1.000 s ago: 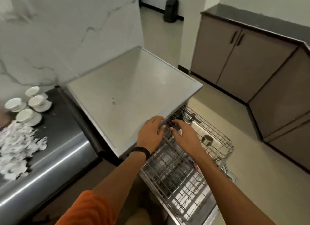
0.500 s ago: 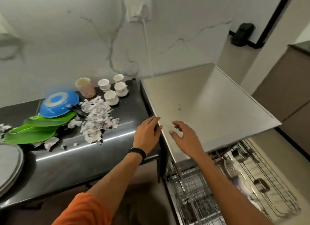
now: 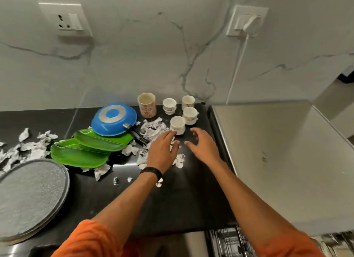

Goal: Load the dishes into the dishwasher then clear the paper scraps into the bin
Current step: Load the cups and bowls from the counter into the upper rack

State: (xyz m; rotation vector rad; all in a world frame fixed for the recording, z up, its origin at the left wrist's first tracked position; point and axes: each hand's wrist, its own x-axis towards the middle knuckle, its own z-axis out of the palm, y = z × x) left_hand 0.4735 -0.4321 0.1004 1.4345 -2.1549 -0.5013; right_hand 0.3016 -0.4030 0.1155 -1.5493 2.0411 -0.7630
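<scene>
Dishwasher rack at bottom edge, beside the black counter. Left hand and right hand are slightly apart over the counter, fingers spread, holding nothing. Paper scraps lie under the left hand. Nearest cup sits just beyond the fingertips, three more cups behind. Green plates and upturned blue pan are further left.

The person wears a short-sleeved top in bright orange. The left sleeve shows soft folds of cloth at the bottom edge. The right sleeve appears only as a blurred orange strip at the lower right. A narrow black band circles the left wrist, just behind the left grip. Both forearms are bare below the sleeves.
</scene>
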